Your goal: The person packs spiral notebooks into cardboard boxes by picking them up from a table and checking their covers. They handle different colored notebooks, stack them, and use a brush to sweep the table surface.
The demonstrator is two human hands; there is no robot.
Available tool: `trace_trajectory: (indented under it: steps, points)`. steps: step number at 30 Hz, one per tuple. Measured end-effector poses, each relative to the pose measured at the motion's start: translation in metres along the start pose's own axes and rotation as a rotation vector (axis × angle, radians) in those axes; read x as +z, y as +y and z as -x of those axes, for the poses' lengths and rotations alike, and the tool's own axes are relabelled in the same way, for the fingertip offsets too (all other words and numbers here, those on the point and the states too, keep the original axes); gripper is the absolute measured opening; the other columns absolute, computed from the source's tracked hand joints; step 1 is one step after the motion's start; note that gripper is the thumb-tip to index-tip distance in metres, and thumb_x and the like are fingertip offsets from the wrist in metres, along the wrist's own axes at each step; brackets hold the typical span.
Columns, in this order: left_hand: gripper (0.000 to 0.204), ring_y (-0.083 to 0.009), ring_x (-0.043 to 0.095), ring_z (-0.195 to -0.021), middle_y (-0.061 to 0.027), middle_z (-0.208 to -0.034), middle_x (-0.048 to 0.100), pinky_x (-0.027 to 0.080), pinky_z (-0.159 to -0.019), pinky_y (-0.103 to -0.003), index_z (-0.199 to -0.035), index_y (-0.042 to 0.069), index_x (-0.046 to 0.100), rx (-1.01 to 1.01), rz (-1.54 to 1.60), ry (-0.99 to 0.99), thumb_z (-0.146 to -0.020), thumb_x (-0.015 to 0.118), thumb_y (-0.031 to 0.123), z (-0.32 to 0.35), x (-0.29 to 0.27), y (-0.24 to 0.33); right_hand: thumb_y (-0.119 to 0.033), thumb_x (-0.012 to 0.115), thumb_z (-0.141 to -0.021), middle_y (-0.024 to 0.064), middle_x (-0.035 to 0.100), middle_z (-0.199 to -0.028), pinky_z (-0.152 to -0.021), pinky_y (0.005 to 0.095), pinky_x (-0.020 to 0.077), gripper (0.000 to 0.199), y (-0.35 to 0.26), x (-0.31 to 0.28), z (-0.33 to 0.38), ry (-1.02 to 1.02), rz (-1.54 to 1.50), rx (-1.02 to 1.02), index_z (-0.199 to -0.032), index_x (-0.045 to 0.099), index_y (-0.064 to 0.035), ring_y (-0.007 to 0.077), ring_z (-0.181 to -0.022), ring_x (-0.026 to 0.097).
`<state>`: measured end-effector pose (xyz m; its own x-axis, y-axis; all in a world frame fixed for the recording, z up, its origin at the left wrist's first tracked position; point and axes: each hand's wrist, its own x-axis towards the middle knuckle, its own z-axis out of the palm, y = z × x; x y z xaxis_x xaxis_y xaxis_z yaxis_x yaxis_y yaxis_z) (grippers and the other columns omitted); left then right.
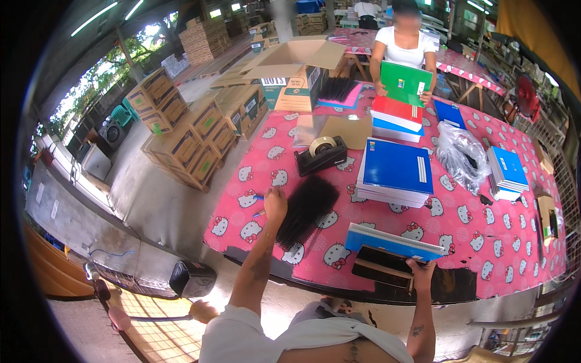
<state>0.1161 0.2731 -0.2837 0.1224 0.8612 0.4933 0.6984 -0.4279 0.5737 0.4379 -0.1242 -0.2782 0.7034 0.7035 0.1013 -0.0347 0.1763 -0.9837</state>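
Observation:
My left hand is closed at the left edge of a pile of black plastic binding coils; what its fingers pinch, if anything, is too small to make out. Small blue pen-like things lie just left of it. At the near table edge, my right hand grips the right end of a notebook with a blue cover and white pages, tilted up on its long edge. Against its near side is a black block with a wooden strip, also close to my right fingers.
A tape dispenser, blue notebook stacks and a plastic bag of coils stand on the pink tablecloth. Across the table a person holds a green notebook above red ones. An open carton and stacked boxes are at left.

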Motion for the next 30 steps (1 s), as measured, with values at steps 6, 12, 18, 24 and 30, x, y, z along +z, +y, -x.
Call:
trace_trajectory:
  steps: [6,12,18,24,30]
  points:
    - [0.051,-0.0412,0.054,-0.12,-0.0215,-0.126,0.061,0.039,-0.102,-0.058,-0.124,0.011,0.065,-0.065,-0.343,-0.378,-0.103,0.036,0.047,-0.003,0.026,-0.002,0.001,0.083,-0.075,-0.0025,0.067,-0.092,-0.083,0.0275,0.0492,0.033,0.005,0.007,0.002,0.098,0.022,-0.007,-0.102,0.066,-0.0062,0.0092,-0.086,0.061]
    - [0.038,-0.0359,0.054,-0.111,-0.0137,-0.116,0.061,0.037,-0.101,-0.057,-0.123,0.015,0.065,0.077,-0.423,-0.158,-0.095,0.053,0.039,0.03,-0.056,-0.081,-0.001,0.085,-0.074,0.0015,0.066,-0.108,-0.093,0.0301,0.0472,0.048,0.016,-0.005,0.009,0.052,0.023,0.026,-0.116,0.062,-0.005,0.0124,-0.098,0.061]
    - [0.035,-0.0386,0.053,-0.114,-0.0179,-0.121,0.06,0.04,-0.098,-0.056,-0.112,0.007,0.066,0.009,-0.682,-0.076,-0.094,0.059,0.036,0.04,-0.086,-0.088,-0.035,0.066,-0.094,0.0171,0.041,-0.149,-0.112,0.0454,0.0334,0.069,-0.093,0.016,0.007,0.422,0.43,-0.556,-0.148,0.036,-0.0022,0.0298,-0.129,0.048]
    - [0.035,-0.0389,0.062,-0.098,-0.0222,-0.103,0.066,0.05,-0.088,-0.047,-0.105,0.0,0.068,0.328,-0.257,0.058,-0.094,0.063,0.033,0.019,0.003,0.087,-0.029,0.075,-0.085,0.0219,0.055,-0.132,-0.1,0.0492,0.0425,0.04,-0.166,0.16,-0.017,-0.184,1.2,-0.77,-0.116,0.065,-0.0064,0.0384,-0.119,0.054]
    - [0.023,-0.035,0.064,-0.09,-0.0144,-0.09,0.066,0.053,-0.077,-0.047,-0.092,0.005,0.064,0.172,-0.221,-0.181,-0.095,0.061,0.028,0.012,0.026,0.046,-0.021,0.071,-0.086,0.0119,0.069,-0.093,-0.076,0.0441,0.0514,0.021,-0.103,0.161,-0.042,-0.225,1.206,-0.545,-0.102,0.065,-0.009,0.0326,-0.081,0.067]
